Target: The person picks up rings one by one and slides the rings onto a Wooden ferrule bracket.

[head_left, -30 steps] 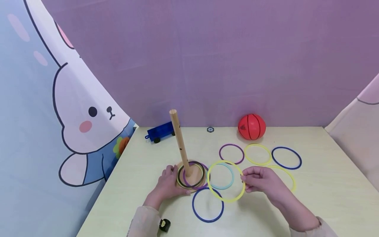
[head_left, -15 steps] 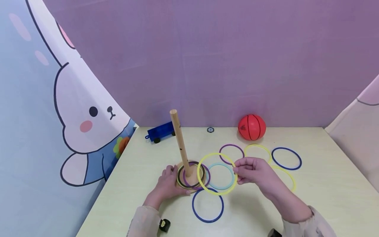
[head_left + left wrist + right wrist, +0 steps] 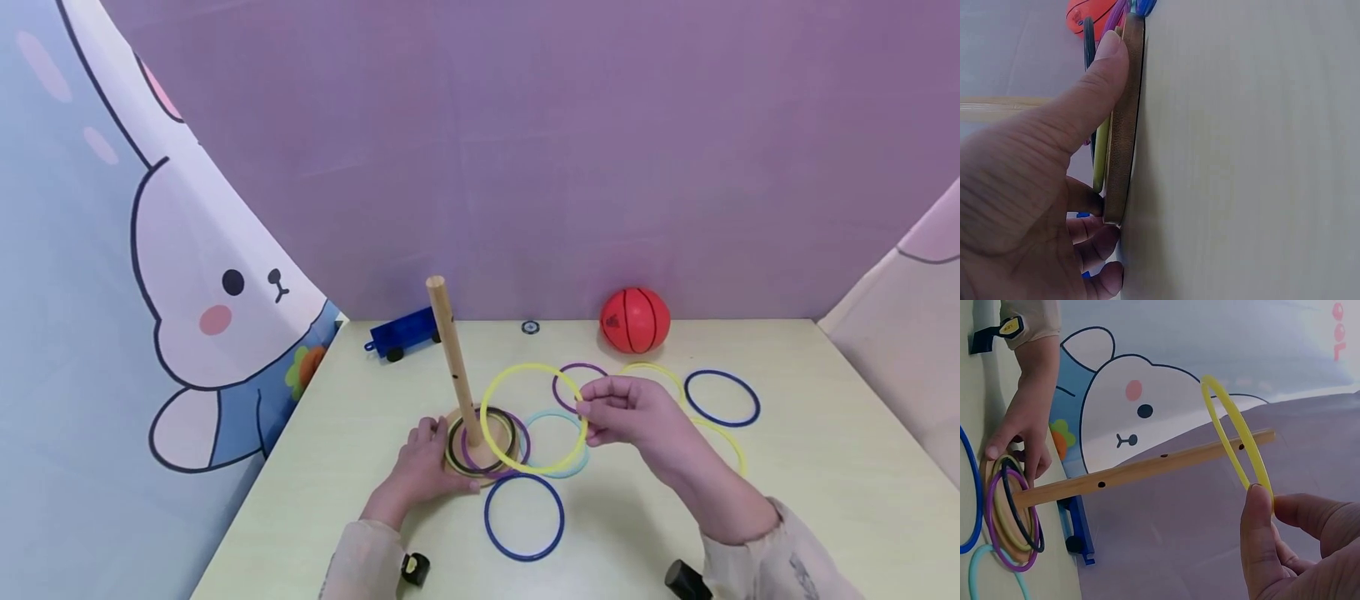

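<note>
The right hand, its grip pinched thumb-to-finger, held the yellow ring above the surface near the wooden peg; the left hand clasped the base. Probably light and stiff, the ring suited a rim pinch.

The right hand pinches a thin yellow ring, tipped up in the air just right of the pole. The left hand holds the round bottom of a wooden stand. A black ring, purple ring and yellow-green ring lie round the pole's foot.
</note>
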`<action>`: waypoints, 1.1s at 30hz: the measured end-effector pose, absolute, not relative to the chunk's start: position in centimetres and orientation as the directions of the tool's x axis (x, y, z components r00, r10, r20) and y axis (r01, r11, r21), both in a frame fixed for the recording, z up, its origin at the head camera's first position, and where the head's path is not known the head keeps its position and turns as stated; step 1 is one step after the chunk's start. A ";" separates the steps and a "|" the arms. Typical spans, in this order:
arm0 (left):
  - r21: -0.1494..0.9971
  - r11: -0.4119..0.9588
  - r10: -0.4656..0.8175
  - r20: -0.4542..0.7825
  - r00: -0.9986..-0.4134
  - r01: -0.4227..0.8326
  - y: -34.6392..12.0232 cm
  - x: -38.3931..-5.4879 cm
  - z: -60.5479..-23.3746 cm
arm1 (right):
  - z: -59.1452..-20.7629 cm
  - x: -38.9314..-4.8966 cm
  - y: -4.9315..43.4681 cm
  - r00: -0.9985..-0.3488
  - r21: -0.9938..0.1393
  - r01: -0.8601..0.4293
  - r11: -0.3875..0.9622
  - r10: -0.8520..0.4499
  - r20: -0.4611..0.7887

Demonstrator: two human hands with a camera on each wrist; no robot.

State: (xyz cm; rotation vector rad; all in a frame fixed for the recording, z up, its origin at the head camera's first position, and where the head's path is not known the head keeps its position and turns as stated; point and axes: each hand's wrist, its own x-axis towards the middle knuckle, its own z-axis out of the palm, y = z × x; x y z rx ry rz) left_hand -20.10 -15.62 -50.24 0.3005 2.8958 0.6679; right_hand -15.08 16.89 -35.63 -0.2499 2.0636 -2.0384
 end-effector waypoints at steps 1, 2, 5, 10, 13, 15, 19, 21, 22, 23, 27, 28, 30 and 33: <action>0.444 0.882 0.227 -0.105 -0.968 0.158 -15.6 -20.1 -50.2 | -35.5 -15.1 16.7 -0.959 -0.999 0.037 0.017 -0.280 -0.041; 0.445 0.881 0.228 -0.102 -0.968 0.161 -15.6 -20.1 -50.2 | -35.3 -15.2 16.6 -0.958 -0.999 0.034 0.013 -0.283 -0.037; 0.443 0.881 0.232 -0.093 -0.968 0.168 -15.6 -20.0 -50.1 | -34.9 -15.3 16.2 -0.957 -1.000 0.018 0.005 -0.289 -0.019; 0.444 0.878 0.237 -0.078 -0.968 0.179 -15.7 -20.0 -50.0 | -33.9 -15.5 15.6 -0.952 -1.000 0.004 -0.021 -0.305 0.002; 0.444 0.879 0.236 -0.088 -0.968 0.174 -15.7 -20.0 -50.1 | -33.4 -15.5 15.3 -0.948 -0.999 0.006 -0.035 -0.319 0.005; 0.441 0.881 0.234 -0.095 -0.968 0.170 -15.7 -20.0 -50.1 | -33.2 -15.6 15.1 -0.947 -0.999 0.004 -0.036 -0.323 0.008; 0.451 0.876 0.236 -0.090 -0.967 0.172 -15.7 -20.0 -50.2 | -32.6 -15.8 14.6 -0.949 -0.999 -0.011 -0.035 -0.316 0.022; 0.454 0.874 0.236 -0.087 -0.968 0.173 -15.7 -20.0 -50.2 | -32.3 -15.9 14.4 -0.949 -0.999 -0.021 -0.033 -0.313 0.030; 0.455 0.873 0.238 -0.088 -0.967 0.174 -15.7 -20.0 -50.2 | -32.1 -15.9 14.3 -0.949 -0.999 -0.023 -0.037 -0.313 0.034; 0.453 0.874 0.240 -0.087 -0.967 0.176 -15.7 -20.0 -50.2 | -32.0 -16.0 14.2 -0.949 -0.999 -0.025 -0.041 -0.313 0.037; 0.453 0.874 0.239 -0.087 -0.967 0.175 -15.6 -20.0 -50.1 | -31.4 -16.2 13.9 -0.947 -0.997 -0.038 -0.072 -0.315 0.059; 0.452 0.874 0.239 -0.086 -0.967 0.176 -15.6 -20.0 -50.1 | -31.3 -16.2 13.8 -0.947 -0.996 -0.038 -0.081 -0.314 0.062; 0.452 0.875 0.237 -0.088 -0.967 0.173 -15.6 -20.0 -50.1 | -31.0 -16.4 13.6 -0.947 -0.995 -0.044 -0.089 -0.313 0.069; 0.445 0.879 0.234 -0.091 -0.968 0.171 -15.6 -20.1 -50.1 | -30.4 -16.6 13.2 -0.949 -0.995 -0.046 -0.085 -0.306 0.070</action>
